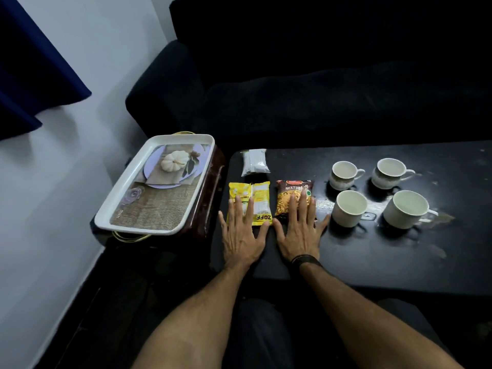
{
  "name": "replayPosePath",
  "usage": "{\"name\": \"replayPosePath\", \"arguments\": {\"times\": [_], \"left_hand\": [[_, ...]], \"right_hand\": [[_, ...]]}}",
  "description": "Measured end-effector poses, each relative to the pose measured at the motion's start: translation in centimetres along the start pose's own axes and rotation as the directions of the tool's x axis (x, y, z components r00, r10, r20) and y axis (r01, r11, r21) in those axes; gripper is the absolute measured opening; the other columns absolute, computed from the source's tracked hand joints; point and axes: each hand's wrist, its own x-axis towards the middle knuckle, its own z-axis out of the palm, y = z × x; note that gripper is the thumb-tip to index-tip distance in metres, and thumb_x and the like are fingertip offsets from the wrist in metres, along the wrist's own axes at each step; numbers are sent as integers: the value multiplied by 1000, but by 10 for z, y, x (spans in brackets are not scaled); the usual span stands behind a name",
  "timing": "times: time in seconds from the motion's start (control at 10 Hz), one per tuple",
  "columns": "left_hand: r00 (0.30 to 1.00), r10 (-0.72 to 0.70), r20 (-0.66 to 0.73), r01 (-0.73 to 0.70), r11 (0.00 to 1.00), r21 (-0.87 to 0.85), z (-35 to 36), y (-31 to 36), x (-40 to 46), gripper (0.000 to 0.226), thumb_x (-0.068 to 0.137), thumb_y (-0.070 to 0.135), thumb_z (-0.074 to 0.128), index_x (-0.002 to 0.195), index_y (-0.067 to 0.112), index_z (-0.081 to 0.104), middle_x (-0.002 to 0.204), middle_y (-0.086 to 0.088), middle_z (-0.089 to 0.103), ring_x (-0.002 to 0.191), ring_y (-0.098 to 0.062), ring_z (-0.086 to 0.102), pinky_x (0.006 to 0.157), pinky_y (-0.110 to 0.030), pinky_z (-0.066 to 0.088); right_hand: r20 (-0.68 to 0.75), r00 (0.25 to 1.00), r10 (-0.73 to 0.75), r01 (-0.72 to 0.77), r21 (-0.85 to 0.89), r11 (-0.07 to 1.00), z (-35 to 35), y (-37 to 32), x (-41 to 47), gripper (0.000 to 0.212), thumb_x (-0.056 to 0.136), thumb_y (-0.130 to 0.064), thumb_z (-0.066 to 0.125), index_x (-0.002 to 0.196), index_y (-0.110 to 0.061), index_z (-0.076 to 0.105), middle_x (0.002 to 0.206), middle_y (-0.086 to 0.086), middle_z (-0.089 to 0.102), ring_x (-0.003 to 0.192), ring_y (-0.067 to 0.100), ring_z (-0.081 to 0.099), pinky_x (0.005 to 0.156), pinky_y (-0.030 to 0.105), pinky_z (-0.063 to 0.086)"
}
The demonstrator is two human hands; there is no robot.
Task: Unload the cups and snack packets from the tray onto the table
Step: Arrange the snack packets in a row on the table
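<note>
The white tray with a pumpkin picture sits on a dark stool at the left and holds nothing. On the black table lie a yellow packet, an orange mixture packet and a clear white packet. Several white cups stand to the right, among them a near cup and a far cup. My left hand lies flat, fingers spread, its fingertips over the yellow packet. My right hand lies flat with fingertips over the mixture packet. Neither hand grips anything.
A dark sofa runs behind the table. A white wall and a blue curtain stand at the left. The stool under the tray touches the table's left edge. My dark-clothed legs are below the table's near edge.
</note>
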Motion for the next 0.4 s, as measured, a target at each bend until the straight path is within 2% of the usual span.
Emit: {"name": "replayPosePath", "arguments": {"times": [0.3, 0.4], "left_hand": [[986, -41, 160, 31, 997, 67, -20, 6, -59, 78, 94, 64, 22, 153, 30, -15, 160, -5, -24, 148, -24, -23, 117, -52, -17], [983, -4, 186, -8, 998, 63, -39, 12, -57, 80, 94, 63, 26, 154, 27, -13, 160, -7, -22, 147, -25, -24, 116, -50, -18]], "right_hand": [[176, 981, -79, 86, -34, 996, -25, 9, -34, 79, 96, -58, 28, 152, -20, -12, 160, 5, -22, 143, 24, -28, 114, 68, -4], [203, 973, -114, 124, -39, 992, -46, 4, -31, 75, 97, -57, 22, 152, -21, -15, 161, 6, -22, 146, 25, -26, 115, 66, -2]]}}
